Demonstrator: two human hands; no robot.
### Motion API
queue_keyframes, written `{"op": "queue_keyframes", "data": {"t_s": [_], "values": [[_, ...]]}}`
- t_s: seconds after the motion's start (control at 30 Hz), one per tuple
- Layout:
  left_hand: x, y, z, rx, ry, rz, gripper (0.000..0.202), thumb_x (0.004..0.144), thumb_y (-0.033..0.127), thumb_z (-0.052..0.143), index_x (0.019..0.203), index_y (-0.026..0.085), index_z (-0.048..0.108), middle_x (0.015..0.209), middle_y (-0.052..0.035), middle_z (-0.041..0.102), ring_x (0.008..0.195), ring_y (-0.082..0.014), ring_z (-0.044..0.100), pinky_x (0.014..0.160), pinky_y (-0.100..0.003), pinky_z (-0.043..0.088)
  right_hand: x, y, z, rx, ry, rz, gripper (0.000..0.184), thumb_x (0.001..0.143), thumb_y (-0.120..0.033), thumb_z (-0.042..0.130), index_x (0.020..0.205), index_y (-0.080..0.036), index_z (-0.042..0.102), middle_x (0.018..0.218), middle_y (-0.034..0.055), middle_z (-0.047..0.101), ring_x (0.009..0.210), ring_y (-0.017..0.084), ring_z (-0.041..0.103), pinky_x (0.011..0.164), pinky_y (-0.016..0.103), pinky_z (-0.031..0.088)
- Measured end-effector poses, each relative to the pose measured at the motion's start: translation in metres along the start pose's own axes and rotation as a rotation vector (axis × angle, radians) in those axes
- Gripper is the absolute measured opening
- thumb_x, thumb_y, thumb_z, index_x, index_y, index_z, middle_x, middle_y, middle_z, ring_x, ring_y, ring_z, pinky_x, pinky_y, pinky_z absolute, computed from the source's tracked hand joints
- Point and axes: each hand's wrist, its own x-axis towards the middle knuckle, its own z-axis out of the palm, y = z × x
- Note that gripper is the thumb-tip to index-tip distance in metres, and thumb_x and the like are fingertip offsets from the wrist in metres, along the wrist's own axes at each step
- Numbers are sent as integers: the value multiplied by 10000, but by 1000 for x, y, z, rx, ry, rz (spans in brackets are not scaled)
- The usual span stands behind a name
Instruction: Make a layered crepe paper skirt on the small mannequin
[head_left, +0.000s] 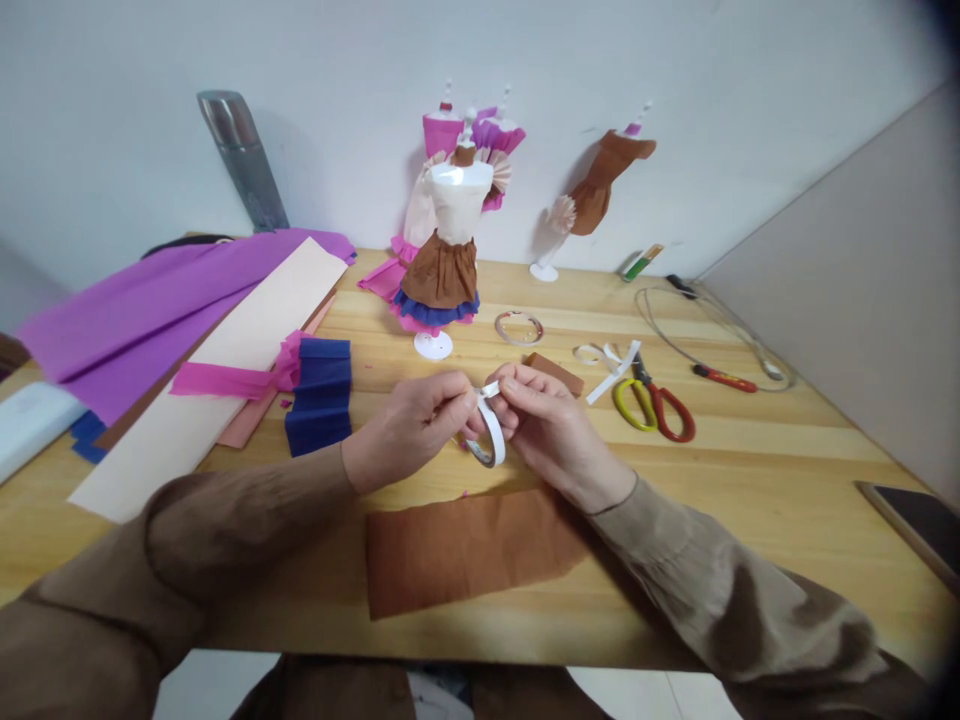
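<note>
Both my hands meet over the middle of the wooden table (750,470). My left hand (409,428) pinches the loose end of a small white tape roll (491,432). My right hand (551,425) grips the roll itself, fingers curled round it. Just below the hands lies a brown crepe paper strip (465,545). A small mannequin (448,250) in a brown, blue and pink paper skirt stands behind the hands.
Purple, cream, pink and blue paper sheets (225,330) lie at left. Scissors with red and yellow handles (652,405), tape scraps, a tape ring (518,327), a cable and a red tool (724,378) sit at right. More dressed mannequins (592,195) stand by the wall. A phone (919,520) lies far right.
</note>
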Motion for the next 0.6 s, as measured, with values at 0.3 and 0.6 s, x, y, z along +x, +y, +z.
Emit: {"op": "queue_keyframes", "data": {"t_s": [0.3,0.6], "values": [[4,1,-8,-12,-137,27,302,961,228,417,802,133,655,863,-89,764,771,-147,710,749,-269,570,6,12,-10,99,-33,176,515,777,-491,724,1203,-267,541,698,-40,623,530,149,564,511,283,449],[6,4,-18,63,-199,41,246,921,219,476,781,138,662,918,-98,770,826,-171,720,743,-273,572,6,7,-10,74,-175,162,360,681,-289,833,1015,-199,732,715,-20,678,615,110,609,631,261,507]]}}
